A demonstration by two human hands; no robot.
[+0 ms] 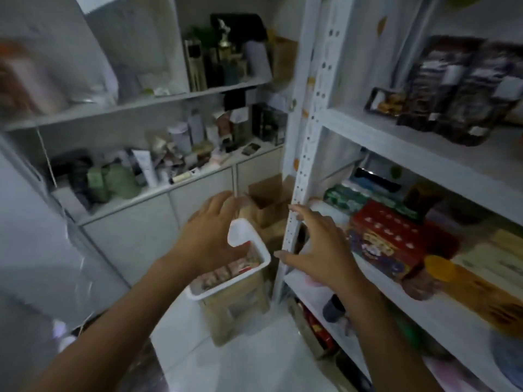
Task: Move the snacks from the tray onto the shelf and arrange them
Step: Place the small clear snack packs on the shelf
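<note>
A white tray [261, 257] sits on a wooden stool [236, 309] on the floor, with pink and red snack packets [226, 273] lying in it. My left hand [209, 236] hovers over the tray's left side with straight fingers and holds nothing. My right hand [317, 250] is spread open, empty, in front of the white shelf's upright post [300, 176], next to the middle board [311, 290]. On that board stand a red snack box [387, 239] and orange packets [475, 290].
Dark snack bags [458, 89] stand on the upper shelf board. Cardboard boxes [268, 199] sit behind the tray. A cluttered white cabinet [141, 165] fills the left wall. Red packets [319, 329] lie on the lowest board. White floor tiles [249, 360] lie below.
</note>
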